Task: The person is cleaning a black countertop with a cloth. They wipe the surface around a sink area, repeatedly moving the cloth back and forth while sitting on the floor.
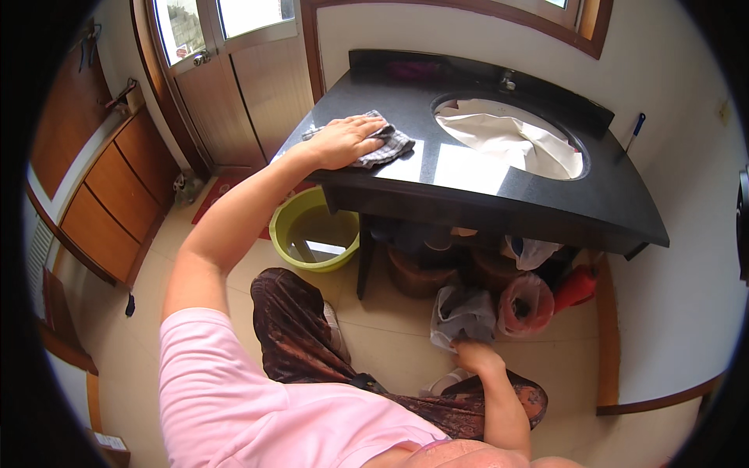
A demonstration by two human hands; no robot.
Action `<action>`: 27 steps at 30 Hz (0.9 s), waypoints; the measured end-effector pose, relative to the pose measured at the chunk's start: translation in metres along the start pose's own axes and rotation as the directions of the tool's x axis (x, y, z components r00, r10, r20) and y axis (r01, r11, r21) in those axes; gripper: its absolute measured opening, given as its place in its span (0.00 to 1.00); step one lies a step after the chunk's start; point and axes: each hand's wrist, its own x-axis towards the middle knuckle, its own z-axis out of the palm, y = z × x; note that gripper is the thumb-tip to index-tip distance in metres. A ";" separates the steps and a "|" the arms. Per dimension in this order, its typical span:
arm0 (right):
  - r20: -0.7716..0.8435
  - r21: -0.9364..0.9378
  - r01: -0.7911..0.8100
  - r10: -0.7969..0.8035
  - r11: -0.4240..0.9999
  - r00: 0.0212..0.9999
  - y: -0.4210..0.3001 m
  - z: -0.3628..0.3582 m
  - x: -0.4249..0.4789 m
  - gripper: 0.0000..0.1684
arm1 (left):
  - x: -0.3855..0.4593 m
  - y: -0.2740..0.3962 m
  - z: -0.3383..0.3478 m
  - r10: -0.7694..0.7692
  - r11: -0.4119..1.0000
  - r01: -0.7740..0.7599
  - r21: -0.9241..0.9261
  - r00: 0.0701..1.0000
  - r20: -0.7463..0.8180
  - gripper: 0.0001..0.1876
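My left hand (346,140) lies flat on a folded grey checked cloth (391,147), with the fingers pointing right. Beneath it is the black stone countertop (404,108) of a washstand, near its left front edge. Down by the floor, my right hand (478,354) holds the near rim of a whitish plastic bag (465,310); the fingertips are hidden at the bag. The bag stands open with a dark inside, and I cannot tell what it contains. Crumpled white sheeting (515,137) covers much of the oval sink (477,105), right of the cloth.
A yellow-green basin (278,240) of murky water stands on the floor below the counter's left end. A pinkish bag-lined bin (526,307) and a red container (576,286) stand right of my right hand. Brown round containers (418,272) sit under the counter.
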 end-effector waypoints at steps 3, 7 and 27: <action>-0.023 -0.004 0.016 -0.016 1.000 1.000 -0.001 -0.001 0.004 0.23 | 0.037 0.003 0.011 -0.063 0.998 0.063 0.031 0.998 0.002 0.34; -0.065 0.003 0.060 -0.060 0.998 0.996 0.001 0.000 0.016 0.23 | 0.056 0.024 0.014 -0.104 0.993 0.104 0.055 0.995 -0.004 0.34; -0.015 -0.008 0.023 -0.023 1.000 1.000 -0.005 -0.009 0.001 0.24 | -0.049 -0.076 -0.016 -0.362 0.932 0.363 0.000 0.929 -0.079 0.32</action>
